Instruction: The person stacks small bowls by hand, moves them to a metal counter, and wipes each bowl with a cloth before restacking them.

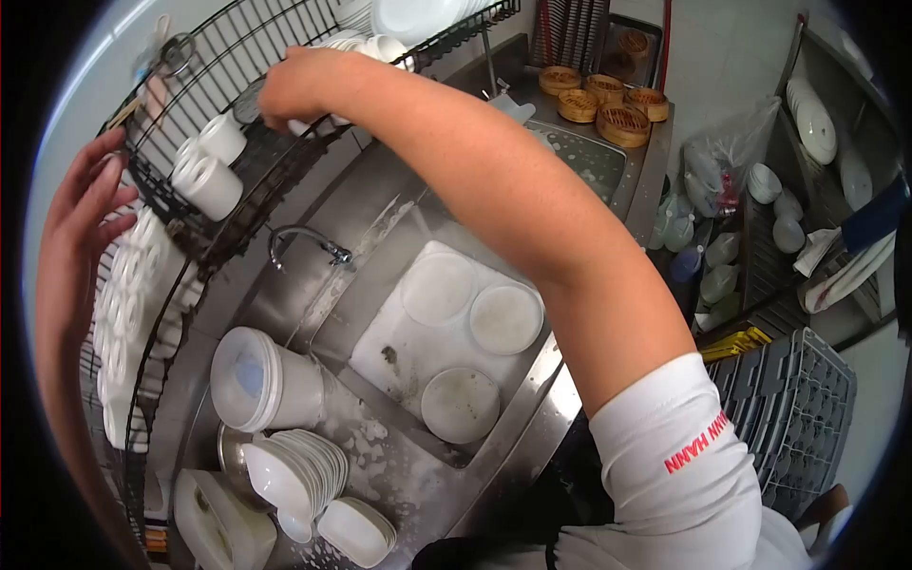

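Note:
My right hand point(290, 90) reaches across to the black wire rack point(275, 38), its fingers curled downward. A bit of white shows just under it, but what the fingers hold, if anything, is hidden. White cups point(209, 187) lie and stand on the rack to the left of this hand, and more white cups point(387, 47) are to its right. My left hand point(90, 204) is at the rack's left end with its fingers apart, holding nothing that I can see. Stacked white crockery point(133, 294) fills a lower rack beside it.
Below is a steel sink point(418, 214) with a tap point(328, 249) and a white board point(389, 366) bearing round white lids. White buckets point(266, 380) and stacked white dishes point(294, 470) stand on the wet counter. Bamboo steamers point(622, 123) sit at the back; grey crates point(798, 408) are at right.

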`<state>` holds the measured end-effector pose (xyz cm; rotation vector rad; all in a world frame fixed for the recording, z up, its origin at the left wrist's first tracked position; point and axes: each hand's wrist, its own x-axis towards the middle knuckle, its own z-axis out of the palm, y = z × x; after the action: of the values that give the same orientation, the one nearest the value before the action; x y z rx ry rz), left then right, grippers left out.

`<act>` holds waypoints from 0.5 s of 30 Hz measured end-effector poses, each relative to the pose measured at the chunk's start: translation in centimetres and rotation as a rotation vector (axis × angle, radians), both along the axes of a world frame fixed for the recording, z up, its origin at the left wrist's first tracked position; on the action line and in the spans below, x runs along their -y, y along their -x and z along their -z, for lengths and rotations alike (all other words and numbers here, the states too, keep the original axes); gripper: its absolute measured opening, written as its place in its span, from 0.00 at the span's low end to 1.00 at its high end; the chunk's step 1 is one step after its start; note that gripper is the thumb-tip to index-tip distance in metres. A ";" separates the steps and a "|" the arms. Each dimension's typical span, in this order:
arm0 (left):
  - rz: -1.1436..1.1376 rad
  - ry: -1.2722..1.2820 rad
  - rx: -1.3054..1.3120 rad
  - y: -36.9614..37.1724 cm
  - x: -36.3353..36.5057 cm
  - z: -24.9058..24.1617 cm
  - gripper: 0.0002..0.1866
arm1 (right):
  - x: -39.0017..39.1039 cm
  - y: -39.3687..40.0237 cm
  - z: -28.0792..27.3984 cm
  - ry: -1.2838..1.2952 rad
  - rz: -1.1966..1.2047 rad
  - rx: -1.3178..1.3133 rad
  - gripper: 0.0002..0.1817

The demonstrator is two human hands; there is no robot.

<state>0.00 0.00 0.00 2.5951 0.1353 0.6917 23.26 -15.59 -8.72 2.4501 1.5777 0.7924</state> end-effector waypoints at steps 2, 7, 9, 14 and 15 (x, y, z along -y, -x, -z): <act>0.040 0.027 0.033 -2.3 2.0 -1.9 0.36 | -0.5 0.7 0.0 -0.204 -0.135 -0.022 0.14; 0.115 0.435 -0.045 -14.9 3.1 3.8 0.55 | 4.3 -4.6 0.6 -0.924 -0.367 -0.670 0.14; 0.054 0.520 -0.045 -18.9 2.6 5.1 0.51 | 7.5 -7.3 0.1 -0.961 -0.383 -0.357 0.12; -0.171 0.440 -0.077 -24.8 4.7 6.7 0.37 | 10.8 -5.9 1.7 -0.724 -0.237 -0.452 0.08; -0.223 0.411 -0.137 -26.3 4.3 6.9 0.40 | 10.4 -5.9 2.3 -0.750 -0.270 -0.512 0.08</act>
<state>26.30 -4.29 -6.87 2.2453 0.5566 0.4972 29.18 -26.00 -10.98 3.2019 2.1197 0.9944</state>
